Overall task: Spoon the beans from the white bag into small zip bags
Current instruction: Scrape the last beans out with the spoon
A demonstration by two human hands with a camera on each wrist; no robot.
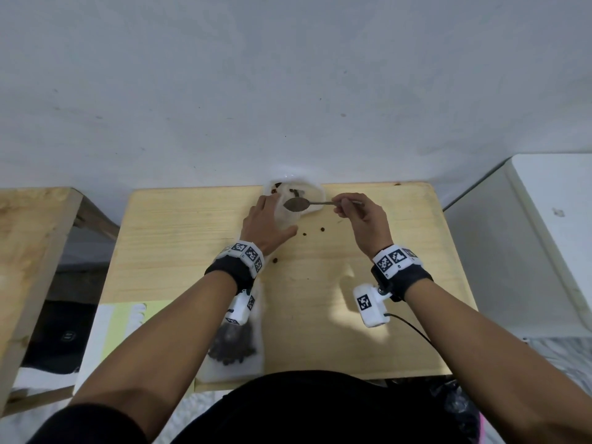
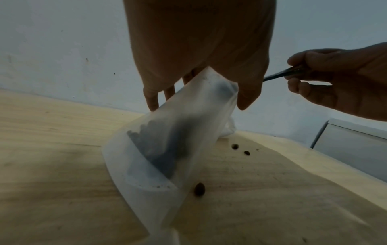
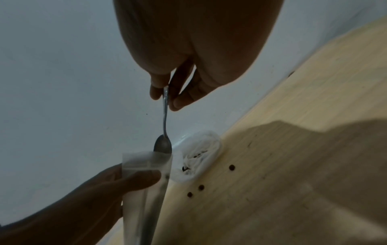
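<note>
Holding a small zip bag [image 1: 286,216] upright on the wooden table [image 1: 368,315], the left hand [image 1: 266,224] has its fingers behind the thin, half-clear plastic and its thumb in front, so the bag is clamped between them. Dark beans show as a blurred mass inside this bag in the left wrist view. The right hand [image 1: 362,219] pinches the thin handle of a metal spoon [image 1: 298,204] between thumb and fingertips; the oval bowl of the spoon is at the open mouth of the bag, and it is not clear whether it carries beans.

The white bag [image 1: 312,191] lies at 12 o'clock of the table, crumpled and soft, against the pale wall [image 1: 288,75], just behind the small bag, with a few dark beans visible in it. Some loose beans [image 1: 304,233] lie on the bare wood at 6 o'clock from the spoon. A filled zip bag [image 1: 234,350], flat, with a dark heap of beans, rests at 7 o'clock, at the near table edge.

Both wrists wear black bands with white blocks that carry black square code patterns. No readable words appear anywhere. The wood is light, with fine straight grain.
</note>
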